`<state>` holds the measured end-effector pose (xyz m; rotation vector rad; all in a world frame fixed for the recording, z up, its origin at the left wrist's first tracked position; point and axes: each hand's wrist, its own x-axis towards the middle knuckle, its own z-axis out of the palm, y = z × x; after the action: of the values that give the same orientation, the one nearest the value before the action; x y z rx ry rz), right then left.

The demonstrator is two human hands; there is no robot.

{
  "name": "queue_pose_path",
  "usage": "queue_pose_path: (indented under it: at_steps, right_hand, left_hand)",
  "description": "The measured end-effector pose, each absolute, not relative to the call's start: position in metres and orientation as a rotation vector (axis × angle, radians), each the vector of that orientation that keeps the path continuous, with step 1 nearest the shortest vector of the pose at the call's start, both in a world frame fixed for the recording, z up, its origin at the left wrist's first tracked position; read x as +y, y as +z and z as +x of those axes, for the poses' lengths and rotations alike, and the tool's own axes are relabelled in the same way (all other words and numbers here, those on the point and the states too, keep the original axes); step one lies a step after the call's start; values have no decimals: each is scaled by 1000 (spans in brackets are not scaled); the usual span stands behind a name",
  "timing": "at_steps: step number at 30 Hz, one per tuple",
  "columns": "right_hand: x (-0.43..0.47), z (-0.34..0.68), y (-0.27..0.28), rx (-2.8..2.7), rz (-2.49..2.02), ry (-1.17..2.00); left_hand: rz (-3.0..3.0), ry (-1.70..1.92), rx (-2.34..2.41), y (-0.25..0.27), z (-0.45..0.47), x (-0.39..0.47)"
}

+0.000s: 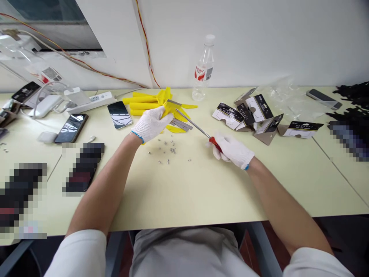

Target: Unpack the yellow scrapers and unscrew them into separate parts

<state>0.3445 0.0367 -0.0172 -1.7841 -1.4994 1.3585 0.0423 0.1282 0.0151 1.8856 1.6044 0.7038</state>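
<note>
My left hand (152, 124), in a white glove with a blue cuff, is closed around a yellow plastic scraper (168, 108) with a thin metal blade. In my gloved right hand (234, 149) is a screwdriver (198, 128), gripped by its red handle. Its long shaft points up and left, and the tip is at or close to the scraper head; contact cannot be made out. Behind my left hand lies a pile of yellow scraper parts (143, 106). Flat metal blades (182, 124) lie just right of that hand. Several small screws (172, 150) are scattered on the table below.
A clear plastic bottle (203, 69) stands by the wall. Opened black-and-white card boxes (259, 109) and a clear plastic bag (291, 100) lie to the right. Phones (119, 114), a power strip (92, 101) and chargers sit on the left. The table's front edge is near my body.
</note>
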Motion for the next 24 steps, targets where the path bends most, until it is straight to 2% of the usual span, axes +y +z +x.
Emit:
queue_pose_path:
  at_steps: [2, 6, 11, 16, 21, 24]
  right_hand:
    - [38, 348, -20, -1476, -1752, 1375]
    - [39, 350, -22, -1519, -1827, 1184]
    - [36, 349, -23, -1503, -1654, 1437]
    - [38, 351, -26, -1470, -1746, 1280]
    - [36, 353, -24, -1494, -1630, 1521]
    - [37, 350, -24, -1495, -1712, 1346]
  left_hand:
    - [1882, 704, 1600, 15, 42, 128]
    - [1871, 734, 1593, 18, 43, 126]
    - [1900, 725, 1564, 17, 44, 126]
    - [1876, 771, 1592, 15, 45, 124]
    - [1851, 740, 1555, 18, 46, 121]
    - [1846, 732, 1537, 19, 45, 120]
